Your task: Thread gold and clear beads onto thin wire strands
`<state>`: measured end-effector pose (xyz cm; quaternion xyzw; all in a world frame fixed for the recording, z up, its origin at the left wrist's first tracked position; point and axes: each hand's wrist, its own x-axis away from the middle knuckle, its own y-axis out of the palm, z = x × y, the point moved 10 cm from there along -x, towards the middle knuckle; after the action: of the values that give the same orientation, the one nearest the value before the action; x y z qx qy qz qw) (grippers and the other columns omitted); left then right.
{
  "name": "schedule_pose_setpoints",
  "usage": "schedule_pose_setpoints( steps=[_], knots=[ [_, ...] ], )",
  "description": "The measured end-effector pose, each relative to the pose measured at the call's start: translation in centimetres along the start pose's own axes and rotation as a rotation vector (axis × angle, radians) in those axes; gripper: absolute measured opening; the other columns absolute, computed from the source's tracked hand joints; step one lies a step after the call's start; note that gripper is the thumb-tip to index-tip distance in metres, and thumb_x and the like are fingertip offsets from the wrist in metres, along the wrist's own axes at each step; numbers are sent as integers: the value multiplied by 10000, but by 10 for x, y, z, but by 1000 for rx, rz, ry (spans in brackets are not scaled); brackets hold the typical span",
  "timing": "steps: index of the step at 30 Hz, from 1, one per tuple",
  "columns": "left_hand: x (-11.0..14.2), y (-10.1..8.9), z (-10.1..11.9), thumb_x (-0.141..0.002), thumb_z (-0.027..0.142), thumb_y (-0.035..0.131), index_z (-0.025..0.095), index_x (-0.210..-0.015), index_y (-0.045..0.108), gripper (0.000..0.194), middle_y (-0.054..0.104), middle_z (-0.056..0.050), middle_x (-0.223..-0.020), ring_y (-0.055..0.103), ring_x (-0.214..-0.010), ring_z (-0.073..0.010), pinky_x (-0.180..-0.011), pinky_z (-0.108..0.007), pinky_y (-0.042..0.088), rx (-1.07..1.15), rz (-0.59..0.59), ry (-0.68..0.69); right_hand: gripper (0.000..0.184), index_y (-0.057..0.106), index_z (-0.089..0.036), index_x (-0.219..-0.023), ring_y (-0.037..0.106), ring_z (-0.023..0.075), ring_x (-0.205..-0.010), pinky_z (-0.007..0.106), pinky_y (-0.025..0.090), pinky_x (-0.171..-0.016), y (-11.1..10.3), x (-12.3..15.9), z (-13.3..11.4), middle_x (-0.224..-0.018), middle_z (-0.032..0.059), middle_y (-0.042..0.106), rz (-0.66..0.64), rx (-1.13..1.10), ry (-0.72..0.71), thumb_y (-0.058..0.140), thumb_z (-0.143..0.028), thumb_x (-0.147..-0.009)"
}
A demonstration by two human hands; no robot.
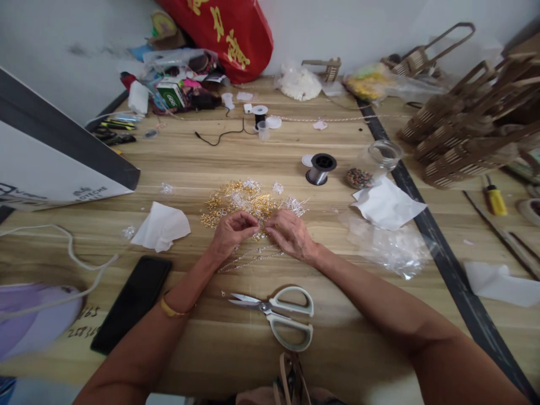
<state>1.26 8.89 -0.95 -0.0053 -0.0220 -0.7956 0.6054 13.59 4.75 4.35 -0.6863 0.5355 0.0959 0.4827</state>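
My left hand (pixel 235 232) and my right hand (pixel 292 233) meet fingertip to fingertip over the middle of the table, both in a pinch. Whatever lies between the fingertips is too small to make out. Just beyond them spreads a pile of small gold and silver jewellery findings (pixel 240 198), partly hidden by the hands. Silver-coloured pins (pixel 297 204) lie at its right end. A thin silver chain (pixel 248 260) stretches across the wood below my hands. Closer to me are white-handled scissors (pixel 274 312), blades slightly apart and pointing left.
Left of my arm lies a black phone (pixel 133 304), with a white paper piece (pixel 162 226) above it. A wire spool (pixel 321 169), a glass jar of beads (pixel 377 163) and clear plastic bags (pixel 396 250) stand or lie to the right. A white box (pixel 54 152) juts in at left.
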Motion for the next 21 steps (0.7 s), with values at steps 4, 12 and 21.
schedule_pose_setpoints(
  steps=[4,12,21],
  knots=[
    [0,1,1,-616,210,785,148,-727,662,177,661,-4,-705,590,-656,-105,-646,-214,465,-10,-6,15,68,567,-179,-922,531,158,-770,313,460,-728,-2,0,-2,-803,48,605,22,12,-19,510,-212,-905],
    [-1,1,6,-602,242,792,145,-695,685,172,672,-21,-704,594,-661,-122,-645,-239,467,-34,4,41,69,563,-185,-936,536,161,-775,320,469,-730,-2,-1,-2,-811,50,608,6,6,-10,505,-209,-906],
    [-2,1,8,-589,237,798,152,-672,707,150,675,-25,-703,594,-676,-124,-652,-237,472,-30,13,46,82,562,-183,-948,544,171,-793,336,465,-739,0,0,-3,-824,58,618,-10,26,-19,499,-217,-907]
  ],
)
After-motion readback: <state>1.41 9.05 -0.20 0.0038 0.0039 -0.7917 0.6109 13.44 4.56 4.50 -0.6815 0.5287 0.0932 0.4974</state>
